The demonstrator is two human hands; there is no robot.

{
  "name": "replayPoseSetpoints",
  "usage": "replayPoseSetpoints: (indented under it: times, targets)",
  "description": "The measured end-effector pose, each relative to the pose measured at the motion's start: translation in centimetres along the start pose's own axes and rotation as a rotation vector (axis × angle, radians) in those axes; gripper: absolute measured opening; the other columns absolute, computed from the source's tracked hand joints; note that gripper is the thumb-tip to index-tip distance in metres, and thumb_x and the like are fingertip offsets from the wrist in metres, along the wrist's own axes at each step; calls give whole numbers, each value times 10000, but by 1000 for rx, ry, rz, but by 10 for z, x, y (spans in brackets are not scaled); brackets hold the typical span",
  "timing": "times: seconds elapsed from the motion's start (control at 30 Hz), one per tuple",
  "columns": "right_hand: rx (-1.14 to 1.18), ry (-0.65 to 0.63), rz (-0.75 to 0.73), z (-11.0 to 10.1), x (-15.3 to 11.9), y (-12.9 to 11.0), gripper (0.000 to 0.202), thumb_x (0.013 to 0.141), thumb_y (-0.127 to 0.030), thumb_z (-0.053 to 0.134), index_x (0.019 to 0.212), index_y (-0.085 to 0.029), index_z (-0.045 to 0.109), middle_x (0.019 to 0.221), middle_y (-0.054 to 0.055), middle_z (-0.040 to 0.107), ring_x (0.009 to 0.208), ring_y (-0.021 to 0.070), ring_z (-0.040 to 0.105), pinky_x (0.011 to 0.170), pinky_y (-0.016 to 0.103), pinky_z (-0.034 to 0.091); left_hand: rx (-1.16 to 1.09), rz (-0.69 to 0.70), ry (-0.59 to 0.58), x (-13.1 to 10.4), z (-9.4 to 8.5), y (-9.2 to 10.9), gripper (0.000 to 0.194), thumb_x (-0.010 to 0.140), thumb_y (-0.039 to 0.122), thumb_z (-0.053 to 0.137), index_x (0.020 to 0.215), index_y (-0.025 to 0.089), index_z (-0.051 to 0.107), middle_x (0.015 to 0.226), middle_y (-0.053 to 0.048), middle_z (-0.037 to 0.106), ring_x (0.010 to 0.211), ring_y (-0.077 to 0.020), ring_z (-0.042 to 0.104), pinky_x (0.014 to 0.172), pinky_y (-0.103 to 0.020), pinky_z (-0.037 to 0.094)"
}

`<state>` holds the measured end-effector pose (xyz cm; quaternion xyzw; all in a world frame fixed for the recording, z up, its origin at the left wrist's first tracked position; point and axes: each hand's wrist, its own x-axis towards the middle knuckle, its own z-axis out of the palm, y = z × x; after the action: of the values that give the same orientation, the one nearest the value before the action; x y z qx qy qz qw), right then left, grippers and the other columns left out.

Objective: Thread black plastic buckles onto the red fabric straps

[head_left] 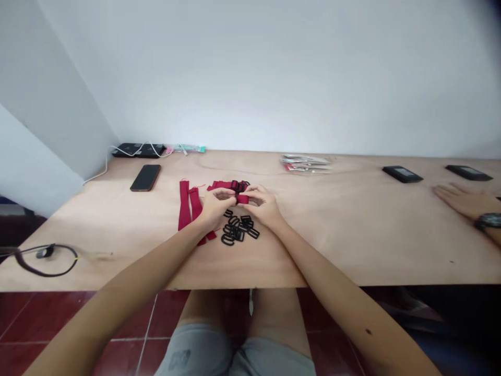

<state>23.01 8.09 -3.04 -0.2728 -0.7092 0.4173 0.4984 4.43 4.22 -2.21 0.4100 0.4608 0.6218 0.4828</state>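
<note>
My left hand (pixel 216 204) and my right hand (pixel 263 204) meet above the table, fingers closed in a pinch. Between them is a short red strap (pixel 243 199), gripped from both sides; a dark piece shows at its left end, too small to make out. Just behind my fingers lies a bunch of red straps with black buckles (pixel 236 185). Flat red strips (pixel 185 206) lie left of my left hand, partly covered by it. Close below my hands is a loose pile of black slides and hooks (pixel 237 228).
A phone (pixel 145 178), black boxes with a white cable (pixel 138 150) and a looped black cable (pixel 47 260) lie to the left. Packets (pixel 306 163) lie at the back. To the right are two black devices (pixel 402 174) and another person's hand (pixel 462 201).
</note>
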Motion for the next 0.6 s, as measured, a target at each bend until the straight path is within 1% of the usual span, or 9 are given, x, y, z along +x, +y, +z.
replayPoseSetpoints:
  times: [0.07,0.13,0.2,0.3,0.4,0.5,0.6]
  targets:
    - [24,18,29,1,0,1,389,737,-558,944,973,-268,839,1099,70,641,1036,251,703,923,426,680,13,15,-16,0,-1,0,258,616,198,885,854,170,789,876,-53,810,839,-200,753,857,-360,608]
    - [30,21,36,1,0,1,376,744,-543,943,956,-254,830,1022,60,659,970,241,710,905,416,677,39,25,-39,-1,-2,2,263,634,219,890,873,170,792,892,-60,811,858,-208,758,883,-377,611]
    - [14,11,24,1,-1,0,352,765,-514,934,957,-241,821,982,61,698,945,245,721,905,422,671,75,35,-32,-2,-3,4,254,646,214,887,879,172,795,905,-65,813,879,-216,761,908,-390,611]
    - [-40,-19,-5,2,-2,-2,301,810,-467,902,977,-233,814,1026,82,752,990,263,739,939,439,661,103,34,3,-3,-4,6,232,644,173,864,865,176,792,898,-66,811,897,-228,762,905,-396,614]
    - [-48,-51,-2,3,-4,-2,268,855,-421,849,1043,-234,809,1105,91,773,1062,268,749,978,437,653,104,47,27,-1,-5,5,217,631,146,850,834,178,779,879,-64,802,891,-229,761,896,-392,617]
    - [2,-39,33,4,-4,0,303,842,-389,828,1097,-231,788,1124,83,788,1058,269,767,967,438,658,70,48,26,1,-5,2,221,631,150,853,837,173,773,840,-53,790,806,-209,751,835,-381,631]
    - [-44,18,45,2,-1,1,253,868,-392,790,1057,-224,782,1033,80,809,956,268,777,922,455,660,-22,0,14,2,-4,0,231,637,192,880,839,166,770,807,-43,784,717,-184,729,737,-356,639]
